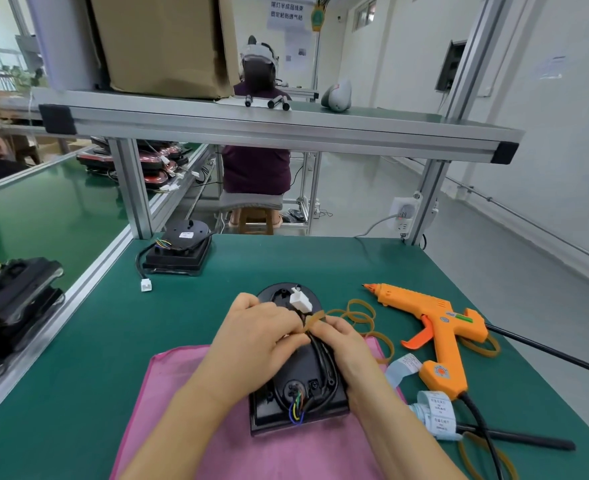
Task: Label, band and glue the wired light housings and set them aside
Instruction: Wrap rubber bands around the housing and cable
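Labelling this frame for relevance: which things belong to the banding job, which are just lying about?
Job: housing, its cable gripped by left hand, rubber band pinched by right hand, spare bands, glue gun, label roll, set-aside housing.
Lying about: cardboard box, shelf pens, black rods.

Open green counter lies left of the pink cloth and beyond it, up to a black housing in the far left corner, whose cable trails forward to a white plug. The right side is crowded: an orange glue gun, loose rubber bands, a label strip and two black rods lie close together. Overhead, a shelf on metal posts spans the far edge.
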